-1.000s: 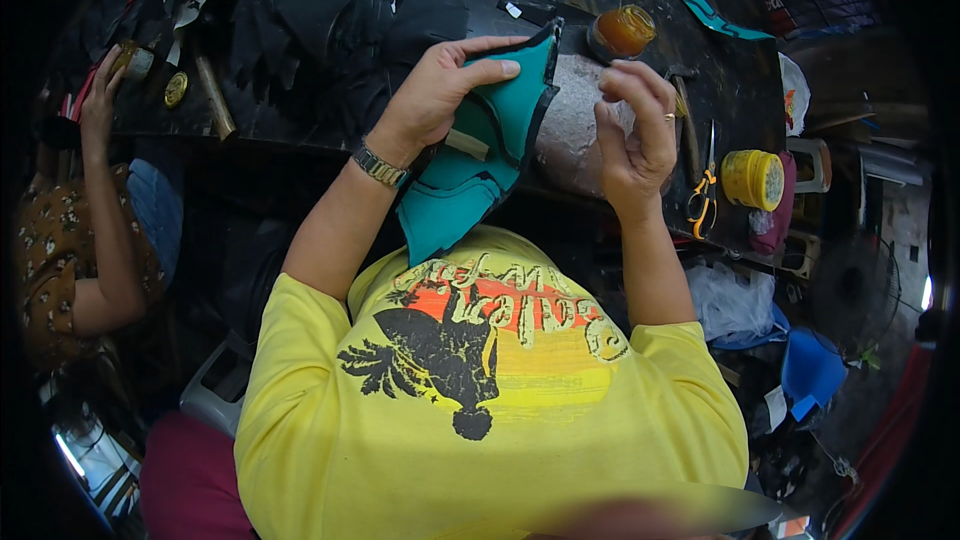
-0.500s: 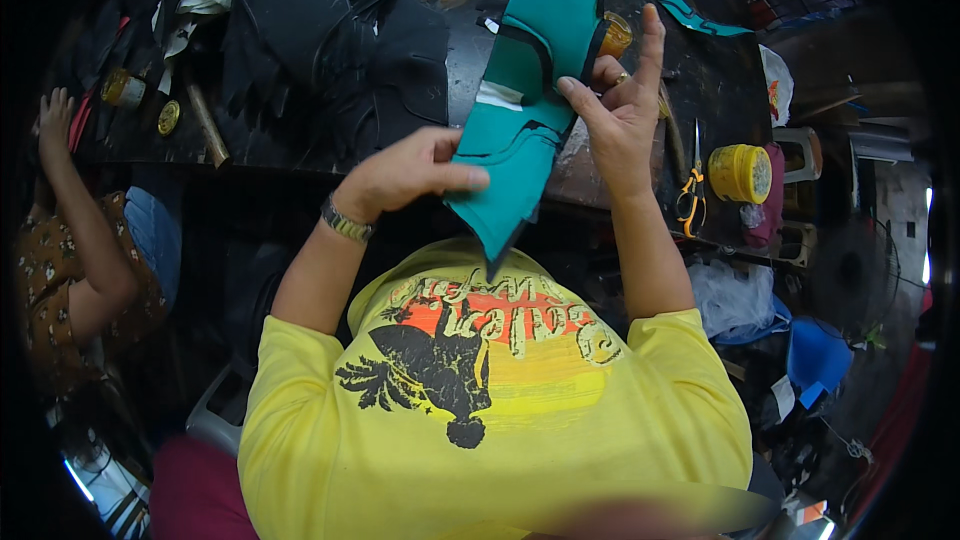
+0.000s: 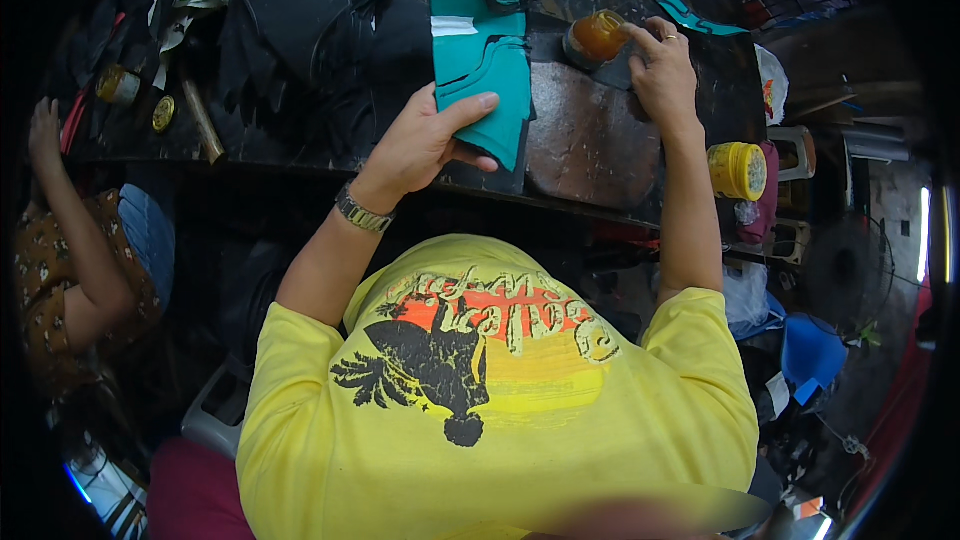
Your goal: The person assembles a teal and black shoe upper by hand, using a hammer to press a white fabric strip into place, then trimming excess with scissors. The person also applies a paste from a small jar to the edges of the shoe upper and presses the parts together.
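A teal fabric panel [image 3: 508, 90] with black-edged curved seams and a small white patch lies at the table's middle, its far end running out of the top of the view. My left hand [image 3: 425, 140] grips its near end, thumb on top and fingers underneath. To the right stands a glass jar [image 3: 594, 40] of amber, glue-like stuff. My right hand [image 3: 663, 70] is just right of this jar, index finger stretched to its rim and thumb apart, with nothing visible in its grasp. Whether the fingertip touches the jar I cannot tell.
Dark cut pieces [image 3: 290, 30] are heaped to the left. A wooden stick [image 3: 203, 118], a yellow lid [image 3: 163, 114] and another jar [image 3: 118, 86] lie beyond. A brown board [image 3: 590, 140] sits before me, a yellow tub [image 3: 737, 171] at right. Another person's arm [image 3: 95, 230] is far left.
The teal panel has swung from a slanted hold between both hands to lying farther away on the left. My right hand has let go and moved beside the amber jar.
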A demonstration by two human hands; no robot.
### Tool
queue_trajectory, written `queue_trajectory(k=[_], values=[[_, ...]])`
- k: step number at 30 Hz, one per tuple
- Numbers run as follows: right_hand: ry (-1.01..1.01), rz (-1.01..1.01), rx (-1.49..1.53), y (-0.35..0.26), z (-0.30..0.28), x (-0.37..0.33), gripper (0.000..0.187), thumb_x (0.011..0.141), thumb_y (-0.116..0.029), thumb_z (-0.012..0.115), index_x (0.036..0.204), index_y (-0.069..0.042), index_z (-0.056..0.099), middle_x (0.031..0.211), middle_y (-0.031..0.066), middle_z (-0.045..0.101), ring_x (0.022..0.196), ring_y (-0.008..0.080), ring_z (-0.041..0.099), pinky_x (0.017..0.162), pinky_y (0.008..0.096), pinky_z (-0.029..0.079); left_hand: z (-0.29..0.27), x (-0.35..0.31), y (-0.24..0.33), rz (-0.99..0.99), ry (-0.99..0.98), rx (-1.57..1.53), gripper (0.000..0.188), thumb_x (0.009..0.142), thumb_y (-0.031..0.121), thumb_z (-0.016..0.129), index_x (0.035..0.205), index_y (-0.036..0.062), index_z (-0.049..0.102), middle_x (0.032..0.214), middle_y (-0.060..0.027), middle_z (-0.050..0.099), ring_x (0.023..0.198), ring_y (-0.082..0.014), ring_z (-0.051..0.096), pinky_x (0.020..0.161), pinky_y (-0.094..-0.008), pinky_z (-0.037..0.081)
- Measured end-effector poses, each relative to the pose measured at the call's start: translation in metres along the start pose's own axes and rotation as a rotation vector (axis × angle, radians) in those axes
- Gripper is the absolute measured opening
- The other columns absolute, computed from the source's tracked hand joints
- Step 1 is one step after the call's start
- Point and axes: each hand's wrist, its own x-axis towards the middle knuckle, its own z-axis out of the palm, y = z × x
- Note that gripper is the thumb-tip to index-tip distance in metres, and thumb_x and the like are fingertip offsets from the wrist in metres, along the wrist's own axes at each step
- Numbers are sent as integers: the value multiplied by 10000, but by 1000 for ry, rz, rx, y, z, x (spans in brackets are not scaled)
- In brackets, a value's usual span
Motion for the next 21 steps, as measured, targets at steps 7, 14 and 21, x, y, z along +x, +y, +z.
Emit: queue_trajectory(k=[7, 14, 21], values=[[91, 86, 152, -9, 7, -7, 345, 846, -67, 608, 1172, -151, 685, 1292, 113, 575, 1166, 315, 576, 971, 406, 490, 5, 8, -6, 22, 23, 31, 399, 975, 228, 642, 1264, -4, 494, 1039, -93, 688, 787, -150, 715, 518, -268, 607], [-14, 2, 484, -44, -17, -41, 325, 787, 43, 574, 1046, -78, 728, 1131, 117, 594, 1018, 253, 607, 865, 341, 495, 2, 14, -6, 69, 54, -13, 340, 979, 240, 636, 1220, 18, 541, 1011, -84, 699, 793, -144, 713, 499, -264, 583], [-73, -92, 998, -100, -21, -77, 441, 808, 156, 560, 1165, -48, 717, 1164, 65, 532, 1009, 132, 552, 877, 251, 458, 7, 17, -10, 81, 28, -84, 340, 989, 250, 618, 1230, 19, 553, 1012, -86, 705, 805, -153, 717, 498, -267, 583]])
